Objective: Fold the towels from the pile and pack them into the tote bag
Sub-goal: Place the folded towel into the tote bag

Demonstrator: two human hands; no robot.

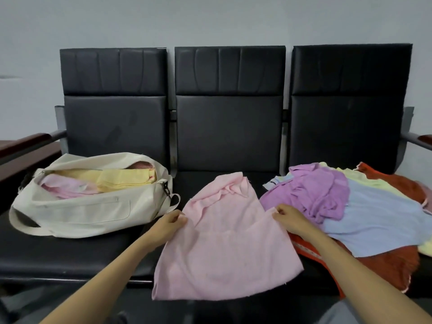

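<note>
On a black three-seat bench (229, 127) against a pale grey wall (210, 19), your left hand (171, 222) and right hand (288, 218) pinch two corners of the pink towel (224, 249) on the middle seat, tote bag (81, 206) left, pile (362, 206) right.

Three black padded seats (70, 253) standing in a row against a pale grey wall (210, 19).
The left backrest (114, 73), middle backrest (230, 73) and right backrest (348, 73) are standing upright side by side with narrow gaps between them, each showing a creased upper panel over a smoother lower one. A grey metal bar (173, 114) is showing through the gaps. A reddish-brown armrest (25, 142) is running forward at the left end, and another armrest (424, 139) is poking in at the right edge. Dull smudges (124, 127) are marking the left backrest's lower panel. A dark floor (140, 309) is lying blurred below the front edge.
</note>
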